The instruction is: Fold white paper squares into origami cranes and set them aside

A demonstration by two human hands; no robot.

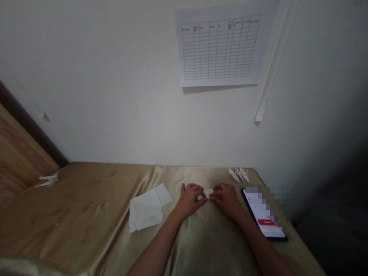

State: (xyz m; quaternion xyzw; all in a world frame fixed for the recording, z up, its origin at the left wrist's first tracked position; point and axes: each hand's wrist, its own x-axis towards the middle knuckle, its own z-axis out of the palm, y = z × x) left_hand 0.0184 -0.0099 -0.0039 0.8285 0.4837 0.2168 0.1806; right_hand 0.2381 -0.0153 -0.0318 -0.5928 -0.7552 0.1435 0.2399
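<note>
Between my two hands is a small piece of white paper (208, 193), just above or on the gold cloth. My left hand (192, 197) pinches its left side between thumb and fingers. On the opposite side, my right hand (225, 196) grips the paper the same way. The fingertips cover the paper's edges, so its folds are hard to make out. Left of my left hand lies a loose pile of white paper sheets (146, 210). Beyond my right hand sit several folded paper cranes (240, 174).
A smartphone (266, 218) with a lit screen, partly blurred out, lies right of my right forearm. Shiny gold cloth (86, 214) covers the table. White scraps (47, 180) rest at the far left. A printed table sheet (220, 48) hangs on the wall behind.
</note>
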